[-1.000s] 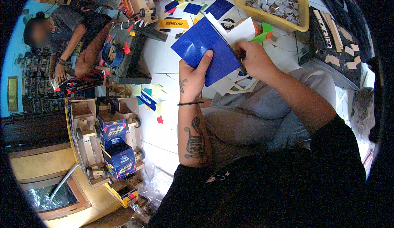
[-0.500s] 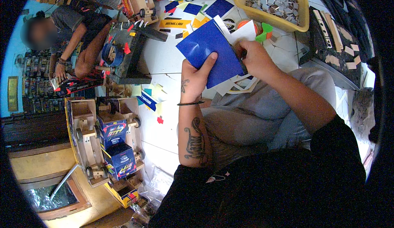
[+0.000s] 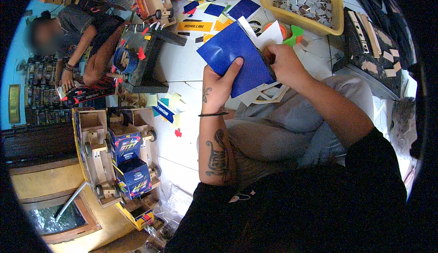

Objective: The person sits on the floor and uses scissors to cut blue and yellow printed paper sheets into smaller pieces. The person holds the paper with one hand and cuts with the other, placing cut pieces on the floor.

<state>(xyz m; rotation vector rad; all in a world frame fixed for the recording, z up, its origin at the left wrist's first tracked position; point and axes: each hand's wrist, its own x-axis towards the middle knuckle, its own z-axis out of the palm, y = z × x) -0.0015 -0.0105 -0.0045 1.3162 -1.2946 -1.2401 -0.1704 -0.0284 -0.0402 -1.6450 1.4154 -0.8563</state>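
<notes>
My left hand [image 3: 219, 83] grips a glossy blue sheet [image 3: 242, 54] above my lap, its thumb lying flat on the front and its other fingers hidden behind. At the sheet's right edge my right hand [image 3: 284, 60] is closed, fingertips pinched together. What sits between those fingers is hidden; a thin dark edge shows beside them. White sheet material [image 3: 270, 34] sticks out behind the blue sheet at its upper right. Below the sheet, cut white paper pieces [image 3: 267, 94] rest by my leg.
A yellow tub [image 3: 335, 23] of small grey and brown pieces stands far right. Blue, yellow and red scraps [image 3: 214, 10] litter the white tile floor. Toy trucks [image 3: 93, 157] lie at left. A person [image 3: 84, 36] sits by a low dark bench [image 3: 146, 66].
My right hand has shifted slightly right and down along the sheet's edge. The blue sheet has barely moved, and my left hand keeps its hold.
</notes>
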